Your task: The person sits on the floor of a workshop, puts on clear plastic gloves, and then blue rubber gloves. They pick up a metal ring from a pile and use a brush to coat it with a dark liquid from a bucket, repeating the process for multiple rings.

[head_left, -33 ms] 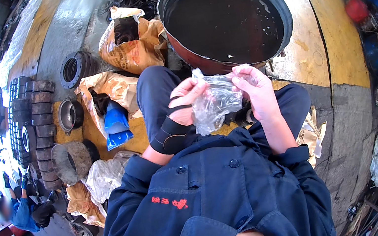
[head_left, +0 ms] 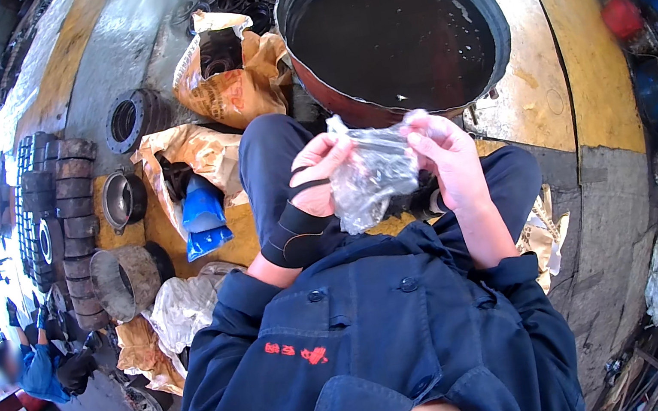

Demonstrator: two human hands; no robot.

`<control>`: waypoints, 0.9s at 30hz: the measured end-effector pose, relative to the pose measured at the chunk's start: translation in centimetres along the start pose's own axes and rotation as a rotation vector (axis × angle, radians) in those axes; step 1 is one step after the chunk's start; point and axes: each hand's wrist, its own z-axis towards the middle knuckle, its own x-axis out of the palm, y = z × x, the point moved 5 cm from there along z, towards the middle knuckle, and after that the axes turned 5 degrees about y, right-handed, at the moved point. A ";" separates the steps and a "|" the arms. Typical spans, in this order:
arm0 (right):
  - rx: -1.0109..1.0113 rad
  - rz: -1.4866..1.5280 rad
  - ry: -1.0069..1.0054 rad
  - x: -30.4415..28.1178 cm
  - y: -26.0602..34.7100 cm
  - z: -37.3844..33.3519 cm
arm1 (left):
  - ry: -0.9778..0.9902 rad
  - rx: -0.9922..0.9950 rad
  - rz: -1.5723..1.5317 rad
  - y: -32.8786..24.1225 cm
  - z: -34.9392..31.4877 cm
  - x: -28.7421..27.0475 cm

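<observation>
A clear, crumpled plastic bag is stretched between my two hands above my lap. My left hand, with a black wrap around its wrist, pinches the bag's upper left edge between thumb and fingers. At the upper right edge my right hand grips the bag, fingers bent against the thumb. Whether anything lies inside the crumpled film I cannot tell. Just beyond the hands stands a large round tub of dark liquid.
Left of my knee lie two torn brown paper sacks and a blue bag. Metal rings, a cylinder and stacked dark parts stand further left. Another person is at the far left. Drums line the right.
The plastic bag and my left hand have shifted very slightly to the left. Both hands keep their grip on the bag.
</observation>
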 end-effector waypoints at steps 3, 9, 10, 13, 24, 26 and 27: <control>-0.045 -0.090 -0.191 -1.0 0.6 -0.6 | -0.016 0.056 0.014 -1.3 0.3 -1.8; -0.571 -0.708 0.051 4.0 3.6 -2.5 | -0.120 0.049 -0.023 -1.7 0.2 -3.7; -0.585 -0.861 0.103 4.9 3.4 -2.6 | -0.122 0.043 -0.029 -1.5 0.2 -3.8; -0.669 -1.111 0.162 6.2 1.6 -2.6 | -0.152 0.020 -0.031 -0.8 0.3 -3.3; -0.244 -0.650 0.073 3.3 -2.3 -1.5 | -0.281 -0.053 0.266 0.3 0.9 -4.9; 0.066 -0.282 0.087 1.5 -2.7 -1.6 | -0.323 -0.194 0.352 -0.2 1.1 -6.1; 0.111 -0.169 0.090 1.1 -2.6 -1.6 | -0.331 -0.187 0.360 -0.1 1.3 -6.1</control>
